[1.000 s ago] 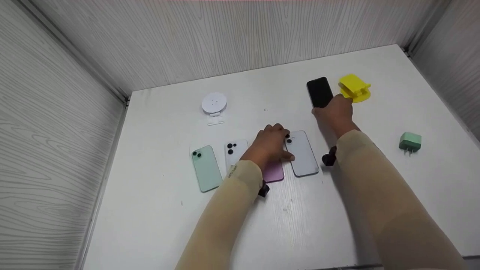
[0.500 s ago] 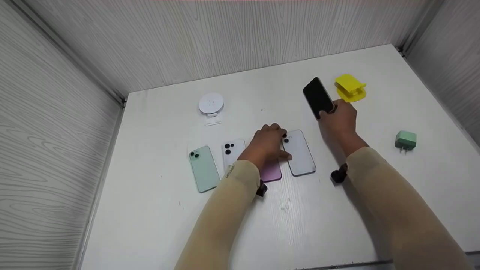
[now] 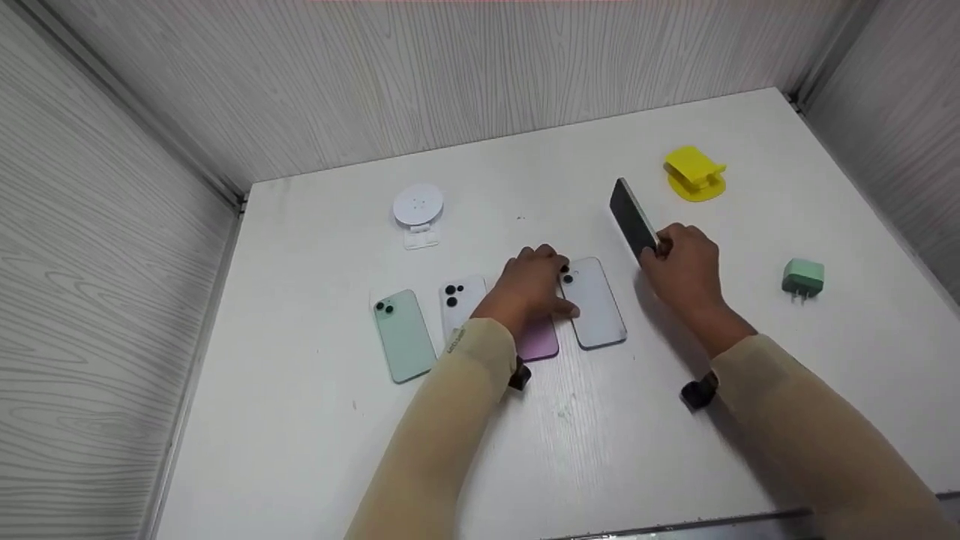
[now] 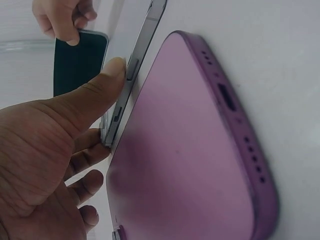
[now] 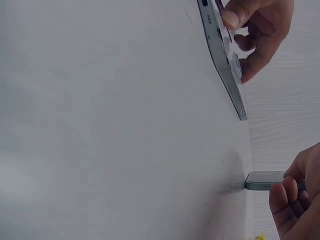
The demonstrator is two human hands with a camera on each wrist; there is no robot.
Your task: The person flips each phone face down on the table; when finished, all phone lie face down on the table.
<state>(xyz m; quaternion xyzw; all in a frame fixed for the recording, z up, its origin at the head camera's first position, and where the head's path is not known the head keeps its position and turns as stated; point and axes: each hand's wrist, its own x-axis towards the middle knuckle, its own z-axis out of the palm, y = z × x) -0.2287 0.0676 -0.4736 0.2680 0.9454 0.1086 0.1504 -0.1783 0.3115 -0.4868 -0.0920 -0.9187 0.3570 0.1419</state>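
In the head view my left hand (image 3: 527, 289) reaches over a purple phone (image 3: 540, 343) and holds a white phone (image 3: 598, 306) by its left side, which lies back up. The left wrist view has the thumb against this phone's side edge and fingertips near its camera corner. My right hand (image 3: 684, 270) pinches a phone with a black screen (image 3: 630, 219) by its near end. That phone is tilted up steeply, off to the right of the row. Left of the purple phone lie a white phone with a camera cluster (image 3: 461, 298) and a mint-green phone (image 3: 405, 335).
A white round stand (image 3: 418, 204) is at the back left of the white table (image 3: 300, 450). At the back right is a yellow phone stand (image 3: 694, 172), with a green charger plug (image 3: 803, 277) farther right. Wood-grain panels (image 3: 480, 75) rise behind and beside the table.
My right hand has lifted the black-screen phone from lying flat, turned it onto its edge and drawn it nearer, away from the yellow stand. The left hand stays in place.
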